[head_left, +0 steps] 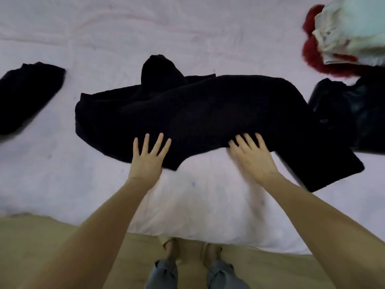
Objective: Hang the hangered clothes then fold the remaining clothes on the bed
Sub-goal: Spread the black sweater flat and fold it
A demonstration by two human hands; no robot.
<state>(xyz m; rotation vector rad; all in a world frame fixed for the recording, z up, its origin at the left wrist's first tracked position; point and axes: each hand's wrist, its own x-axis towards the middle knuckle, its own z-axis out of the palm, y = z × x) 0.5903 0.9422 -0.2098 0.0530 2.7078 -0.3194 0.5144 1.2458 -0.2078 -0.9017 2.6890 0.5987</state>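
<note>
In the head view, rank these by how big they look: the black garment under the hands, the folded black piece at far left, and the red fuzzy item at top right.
1. black garment, clearly largest, with left hand and right hand flat on it.
2. folded black piece.
3. red fuzzy item, but the pale folded clothes cover much of it, so its rank is unsure.

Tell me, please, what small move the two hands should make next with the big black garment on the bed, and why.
Probably smooth it flat first. The black garment lies bunched and wrinkled across the bed, and both the left hand and the right hand already rest open on its near edge, fingers spread, well placed to press outward before folding.
</note>
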